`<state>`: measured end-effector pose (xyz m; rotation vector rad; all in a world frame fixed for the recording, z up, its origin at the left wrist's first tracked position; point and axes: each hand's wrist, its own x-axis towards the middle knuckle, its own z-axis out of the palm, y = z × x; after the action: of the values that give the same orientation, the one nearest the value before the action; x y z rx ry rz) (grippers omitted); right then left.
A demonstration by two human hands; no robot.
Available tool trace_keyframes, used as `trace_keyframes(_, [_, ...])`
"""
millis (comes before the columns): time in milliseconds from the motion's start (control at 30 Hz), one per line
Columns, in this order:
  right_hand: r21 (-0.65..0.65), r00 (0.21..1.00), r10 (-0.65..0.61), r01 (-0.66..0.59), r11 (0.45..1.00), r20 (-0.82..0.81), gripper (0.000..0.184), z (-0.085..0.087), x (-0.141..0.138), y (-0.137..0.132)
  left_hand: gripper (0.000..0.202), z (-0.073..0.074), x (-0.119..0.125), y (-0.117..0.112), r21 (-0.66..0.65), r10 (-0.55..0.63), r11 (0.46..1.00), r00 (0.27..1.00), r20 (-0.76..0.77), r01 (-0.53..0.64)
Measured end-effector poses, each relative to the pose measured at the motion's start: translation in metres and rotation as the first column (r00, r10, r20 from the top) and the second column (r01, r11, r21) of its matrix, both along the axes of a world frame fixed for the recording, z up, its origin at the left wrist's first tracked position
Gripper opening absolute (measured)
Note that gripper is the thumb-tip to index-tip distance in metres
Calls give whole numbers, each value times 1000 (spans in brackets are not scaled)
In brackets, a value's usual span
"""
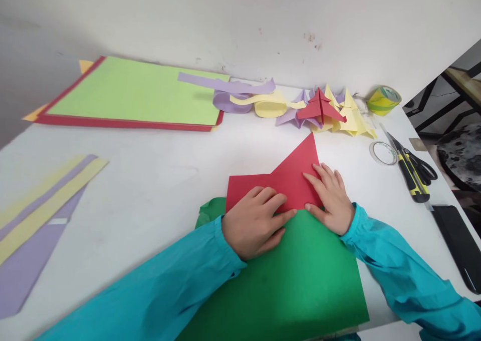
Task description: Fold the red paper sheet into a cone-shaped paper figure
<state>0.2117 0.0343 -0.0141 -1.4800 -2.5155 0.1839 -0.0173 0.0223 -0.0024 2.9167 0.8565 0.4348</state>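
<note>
Paper: red piece (289, 178) lying at the hub of this clock face, partly over the green sheet, peak toward one o'clock, straight arm toward nine.
Left hand: left hand (255, 223) at seven o'clock, fingers loosely bent and side by side, palm down, index finger reaching along the near edge; it presses and does not pinch anything.
Right hand: right hand (330, 201) at four o'clock, fingers fanned well apart on the slanting right-hand side, thumb tip near the lower corner; resting on the paper, not closed round it.
Green sheet: green sheet (300, 281) beneath, filling six o'clock; its upper border seems to run under the red piece, though just where is hidden.
Near edge: probably best treated by holding with the right hand while the left index finger runs slowly along it, pressure even from end to end.
Peak: judged the easiest part to skew, so light, wide contact beats one hard fingertip.
Backing: a crease likely comes out sharper on one level surface than across a hidden paper border; the bare white table (131, 211) at nine o'clock would be firmer.
Knife and scissors: utility knife (412, 178) and scissors (423, 166) at three o'clock, well clear of the fingers, best left there.
</note>
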Motion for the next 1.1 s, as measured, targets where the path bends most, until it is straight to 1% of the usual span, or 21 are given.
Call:
trace_keyframes(167, [14, 998, -43, 42, 999, 41, 71, 3, -4, -1, 37, -4, -3, 1, -3, 22, 1000, 1000, 15, -22])
trace_keyframes(433, [-45, 999, -39, 40, 998, 11, 71, 7, -5, 0, 42, -3, -4, 1, 4, 28, 1000, 999, -29, -28])
trace_keyframes(633, [-81, 999, -20, 17, 997, -40, 66, 10, -3, -1, 42, -3, -4, 0, 0, 26, 1000, 999, -38, -26])
trace_keyframes(800, [-96, 996, -23, 14, 995, -84, 62, 6, 4, -2, 39, -3, -5, 0, -16, 22, 1000, 1000, -9, -22])
trace_keyframes(900, [-88, 988, -26, 12, 996, -152, 56, 4, 11, -2, 38, -4, -5, 1, -14, 19, 1000, 1000, 4, -19])
trace_keyframes(1000, [-97, 967, -8, -18, 995, -256, 51, 10, 15, 2, 36, -6, -5, 3, -10, 18, 1000, 999, 30, -17])
trace_keyframes(1100, [-31, 957, 50, -61, 998, -286, 42, 17, 16, 4, 34, -7, -5, 6, 3, 16, 1000, 999, 39, -16])
